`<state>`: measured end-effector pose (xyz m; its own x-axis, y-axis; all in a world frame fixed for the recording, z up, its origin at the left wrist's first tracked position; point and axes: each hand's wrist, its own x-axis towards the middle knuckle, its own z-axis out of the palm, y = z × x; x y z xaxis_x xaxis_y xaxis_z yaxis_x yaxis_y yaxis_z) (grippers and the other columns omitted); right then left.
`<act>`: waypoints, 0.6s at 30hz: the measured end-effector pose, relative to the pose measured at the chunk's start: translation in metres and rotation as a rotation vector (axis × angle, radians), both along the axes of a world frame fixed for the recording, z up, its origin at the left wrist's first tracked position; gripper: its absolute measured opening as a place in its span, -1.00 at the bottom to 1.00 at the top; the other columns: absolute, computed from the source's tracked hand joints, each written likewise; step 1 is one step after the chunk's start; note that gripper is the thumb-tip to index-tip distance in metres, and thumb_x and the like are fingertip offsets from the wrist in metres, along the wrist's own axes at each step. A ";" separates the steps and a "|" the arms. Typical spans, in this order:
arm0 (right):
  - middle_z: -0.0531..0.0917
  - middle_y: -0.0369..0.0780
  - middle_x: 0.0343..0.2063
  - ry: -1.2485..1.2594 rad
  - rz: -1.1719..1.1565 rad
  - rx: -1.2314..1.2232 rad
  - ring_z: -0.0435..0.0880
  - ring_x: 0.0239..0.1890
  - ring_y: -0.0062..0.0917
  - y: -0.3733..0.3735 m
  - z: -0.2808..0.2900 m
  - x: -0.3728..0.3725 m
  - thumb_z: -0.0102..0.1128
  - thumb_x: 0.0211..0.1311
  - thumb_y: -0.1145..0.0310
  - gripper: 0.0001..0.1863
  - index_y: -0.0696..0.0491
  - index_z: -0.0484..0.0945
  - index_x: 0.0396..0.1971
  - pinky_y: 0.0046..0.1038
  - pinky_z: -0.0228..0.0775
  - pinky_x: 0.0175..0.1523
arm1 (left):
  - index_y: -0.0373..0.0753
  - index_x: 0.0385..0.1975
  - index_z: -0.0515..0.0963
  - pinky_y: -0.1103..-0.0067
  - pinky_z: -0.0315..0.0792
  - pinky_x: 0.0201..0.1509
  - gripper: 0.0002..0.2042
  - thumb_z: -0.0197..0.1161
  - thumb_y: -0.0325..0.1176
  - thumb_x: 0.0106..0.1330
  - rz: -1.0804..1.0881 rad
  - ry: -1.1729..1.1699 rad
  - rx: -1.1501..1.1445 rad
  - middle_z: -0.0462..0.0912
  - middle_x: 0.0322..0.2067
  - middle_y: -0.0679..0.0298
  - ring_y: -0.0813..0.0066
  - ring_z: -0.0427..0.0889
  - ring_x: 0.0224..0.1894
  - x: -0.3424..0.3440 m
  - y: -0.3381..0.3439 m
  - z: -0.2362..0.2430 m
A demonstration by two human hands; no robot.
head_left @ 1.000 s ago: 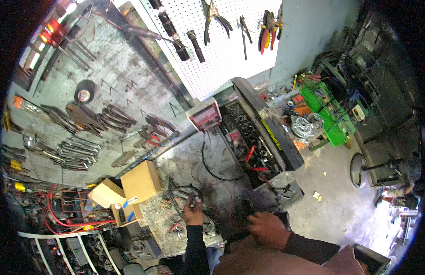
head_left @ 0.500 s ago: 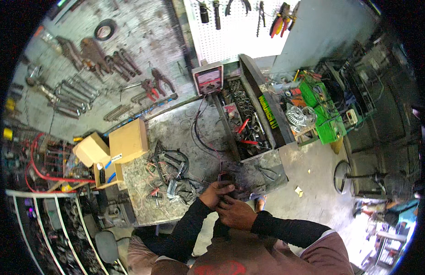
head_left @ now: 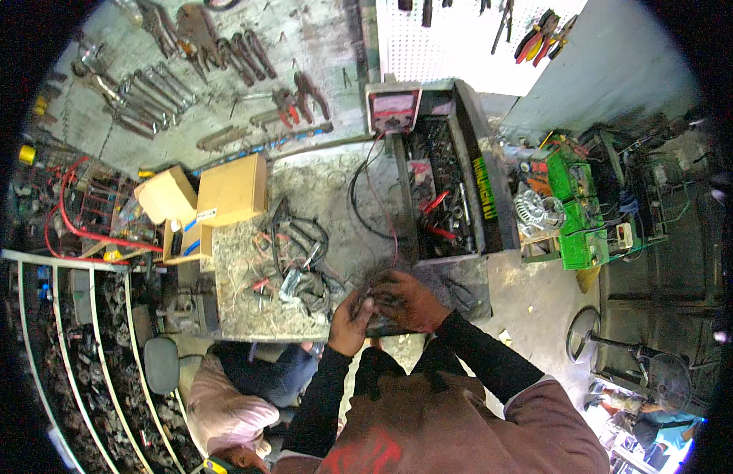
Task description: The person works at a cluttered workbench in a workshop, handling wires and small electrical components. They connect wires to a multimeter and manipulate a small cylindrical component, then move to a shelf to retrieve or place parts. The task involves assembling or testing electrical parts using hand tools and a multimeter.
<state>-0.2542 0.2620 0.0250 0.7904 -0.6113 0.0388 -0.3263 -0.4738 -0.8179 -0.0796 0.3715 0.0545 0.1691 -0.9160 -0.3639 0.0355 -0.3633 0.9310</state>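
Observation:
Both my hands meet near the front edge of the workbench (head_left: pixel 335 170). My left hand (head_left: pixel 351 322) is closed, its thumb and fingers pressed against a small dark item that I cannot make out. My right hand (head_left: pixel 414 302) curls over the same spot, and blur hides what its fingers grip. A thin red lead (head_left: pixel 396 237) runs from a meter (head_left: pixel 393 109) with a red face down toward my hands. Left of my hands lies a tangled wiring harness (head_left: pixel 307 245) with clear plastic wrap.
An open metal toolbox (head_left: pixel 483 166) full of sockets and tools stands at the right. Cardboard boxes (head_left: pixel 232 188) sit at the bench's left. Green crates (head_left: pixel 581 229) and a fan (head_left: pixel 584 333) are farther right. Another person's sleeve (head_left: pixel 232 403) shows at lower left.
The view has shifted, so the bench appears higher and another person shows more at lower left. My right hand has moved from beside the left to curl over the dark item.

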 end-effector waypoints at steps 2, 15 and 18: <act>0.56 -0.05 0.13 -0.059 -0.236 0.093 0.54 0.20 -0.14 -0.050 -0.006 -0.006 0.45 0.12 0.14 -0.43 0.11 0.57 0.09 -0.16 0.38 0.30 | -0.40 0.09 0.56 0.56 0.51 -0.07 -0.57 0.14 -0.11 0.51 0.006 -0.209 0.035 0.68 -0.22 0.22 0.57 0.61 -0.13 0.015 0.007 -0.003; 0.57 -0.02 0.20 -0.006 -0.392 -0.070 0.54 0.24 -0.05 -0.381 -0.065 0.032 0.68 -0.22 0.19 0.13 -0.06 0.23 0.44 -0.19 0.39 0.31 | -0.28 -0.08 0.67 0.32 0.51 -0.14 -0.74 0.14 -0.28 0.45 -0.028 -0.629 0.068 0.68 -0.32 -0.03 0.06 0.68 -0.29 0.096 0.001 0.031; 0.71 -0.07 -0.02 0.000 -0.434 -0.125 0.67 0.06 -0.16 -0.390 -0.075 0.033 0.68 -0.21 0.31 -0.19 0.01 0.53 0.17 -0.25 0.44 0.19 | -0.22 -0.08 0.69 0.53 0.40 -0.21 -0.65 0.15 -0.07 0.47 -0.003 -0.509 0.172 0.74 -0.33 0.20 0.52 0.53 -0.34 0.100 0.003 0.012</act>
